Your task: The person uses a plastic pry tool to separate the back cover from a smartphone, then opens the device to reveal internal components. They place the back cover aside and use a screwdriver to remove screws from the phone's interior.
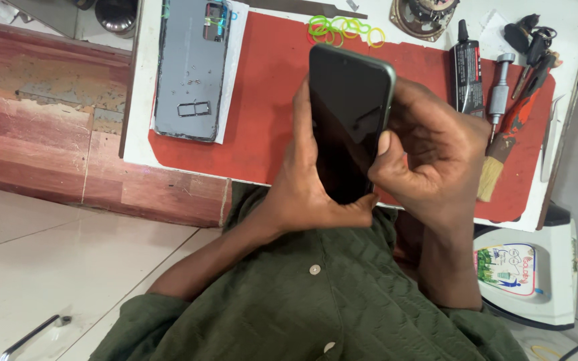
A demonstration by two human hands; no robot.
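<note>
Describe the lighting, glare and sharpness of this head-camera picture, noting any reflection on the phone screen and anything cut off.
Head view: soft, even light and faint shadows on the red mat; the phone, held by the left hand and right hand, has a dark screen with a dim reflection, no harsh glare; focus is sharp throughout; the speaker is cropped by the top edge.

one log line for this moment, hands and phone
left hand: grips dark rectangular phone from behind | right hand: thumb on its side edge | phone: upright over red mat

Phone repair workshop: red work mat (262, 100), detached phone back cover (188, 67), screwdriver (500, 87), brush (496, 160).
</note>
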